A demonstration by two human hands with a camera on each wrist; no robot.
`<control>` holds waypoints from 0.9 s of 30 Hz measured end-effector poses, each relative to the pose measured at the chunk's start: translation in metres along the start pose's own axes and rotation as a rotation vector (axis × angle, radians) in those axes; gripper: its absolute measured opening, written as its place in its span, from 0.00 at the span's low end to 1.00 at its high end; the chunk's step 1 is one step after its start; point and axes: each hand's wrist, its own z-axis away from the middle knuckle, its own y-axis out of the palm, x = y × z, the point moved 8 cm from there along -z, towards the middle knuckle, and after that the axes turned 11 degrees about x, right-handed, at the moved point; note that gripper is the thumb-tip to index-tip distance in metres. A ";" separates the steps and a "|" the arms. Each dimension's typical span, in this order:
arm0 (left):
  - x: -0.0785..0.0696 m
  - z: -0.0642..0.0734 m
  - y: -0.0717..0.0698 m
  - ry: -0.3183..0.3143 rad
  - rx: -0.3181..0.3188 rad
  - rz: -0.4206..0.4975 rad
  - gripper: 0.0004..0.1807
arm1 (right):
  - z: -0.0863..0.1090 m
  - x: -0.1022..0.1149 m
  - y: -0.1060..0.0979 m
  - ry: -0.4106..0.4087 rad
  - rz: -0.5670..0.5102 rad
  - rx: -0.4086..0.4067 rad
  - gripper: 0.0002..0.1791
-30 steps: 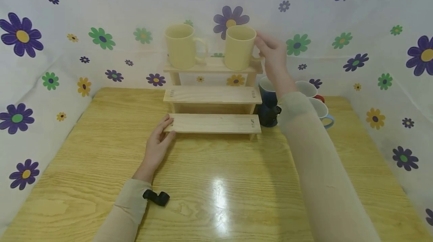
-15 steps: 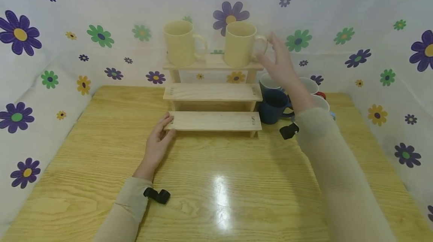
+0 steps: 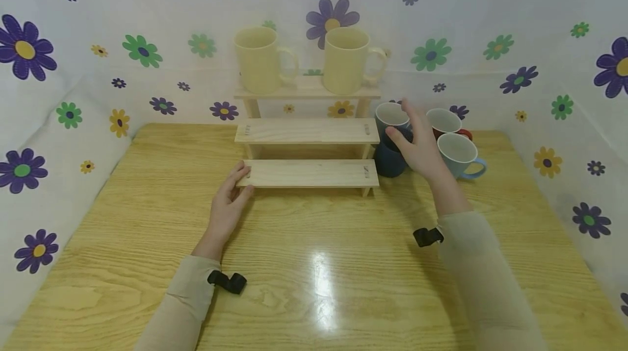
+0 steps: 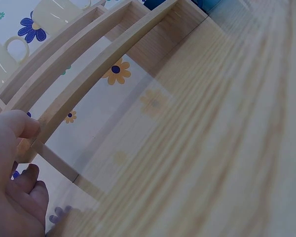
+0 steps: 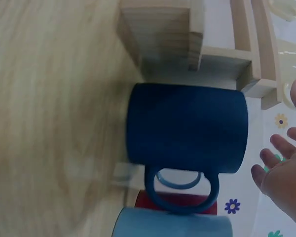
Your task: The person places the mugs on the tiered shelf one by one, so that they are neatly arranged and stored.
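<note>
My left hand (image 3: pixel 227 208) grips the left end of the lowest board of a three-tier wooden shelf stand (image 3: pixel 309 174), thumb at the front edge. In the left wrist view its thumb presses the board, with fingers curled below. My right hand (image 3: pixel 419 146), fingers spread and holding nothing, hovers above a dark blue mug (image 3: pixel 390 163). The right wrist view shows this mug (image 5: pixel 187 128) beside the stand, its handle turned away from the stand. On the top board stand two pale yellow mugs, one left (image 3: pixel 260 67) and one right (image 3: pixel 345 67), handles to the right.
Right of the stand, a light blue mug (image 3: pixel 453 164) and a red-handled mug (image 3: pixel 444 120) stand close together. Another mug with a white inside (image 3: pixel 391 115) is behind the dark blue one. A flowered cloth (image 3: pixel 162 7) surrounds the wooden table (image 3: pixel 294 264).
My right hand has let go of the right yellow mug's handle, then moved down and towards me, over the dark blue mug. My left hand has kept its place on the stand.
</note>
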 end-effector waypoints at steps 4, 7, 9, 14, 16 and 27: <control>-0.003 0.000 0.001 -0.014 0.012 0.020 0.25 | 0.012 -0.009 0.004 -0.006 0.099 0.038 0.43; -0.014 0.002 0.002 -0.019 0.025 0.030 0.25 | 0.022 -0.017 0.008 0.020 0.154 0.079 0.44; -0.024 0.004 0.003 -0.021 0.029 0.030 0.25 | 0.028 -0.022 0.009 0.033 0.166 0.095 0.43; -0.032 0.007 0.003 -0.023 0.026 0.023 0.24 | 0.037 -0.033 0.008 0.055 0.202 0.107 0.42; -0.032 0.007 0.003 -0.018 0.025 0.025 0.24 | 0.039 -0.038 0.008 0.070 0.217 0.117 0.43; -0.034 0.008 0.003 -0.024 0.026 0.016 0.25 | 0.036 -0.045 0.008 0.190 0.361 0.179 0.47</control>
